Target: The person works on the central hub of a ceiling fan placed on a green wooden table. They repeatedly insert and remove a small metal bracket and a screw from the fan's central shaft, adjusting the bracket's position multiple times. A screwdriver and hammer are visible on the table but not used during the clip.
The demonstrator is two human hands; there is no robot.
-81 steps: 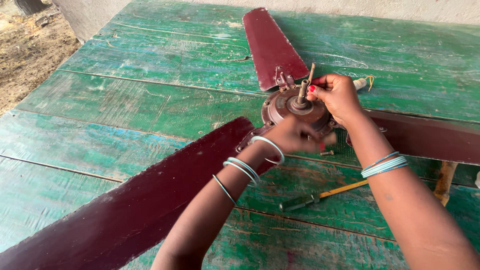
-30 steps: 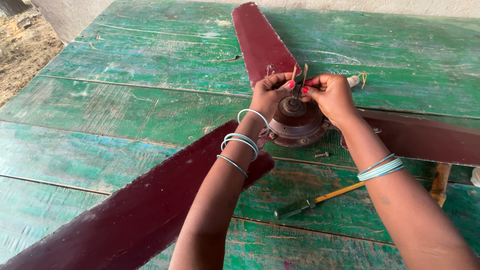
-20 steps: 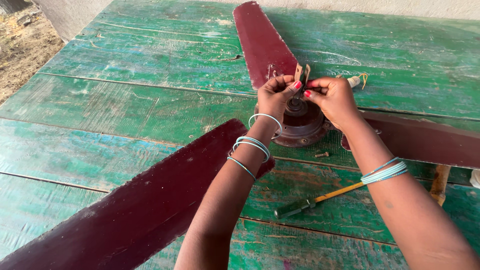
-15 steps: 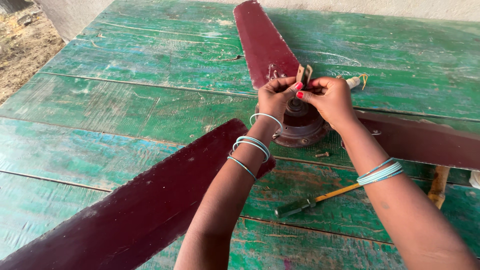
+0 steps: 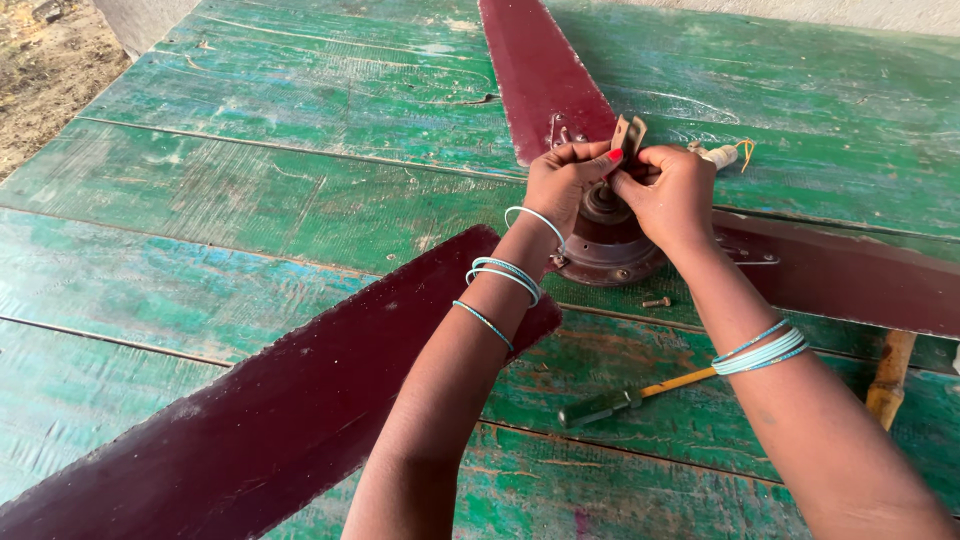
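My left hand [image 5: 562, 182] sits just right of the frame's centre, fingers curled inward and pinched, forearm rising from the bottom edge with thin bangles at the wrist. My right hand [image 5: 672, 192] meets it fingertip to fingertip, also pinched, its forearm slanting in from the lower right corner with bangles too.

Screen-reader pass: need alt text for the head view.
Both hands, left hand and right hand, pinch a small metal bracket above the ceiling fan hub, on green planks; a screwdriver lies nearby.
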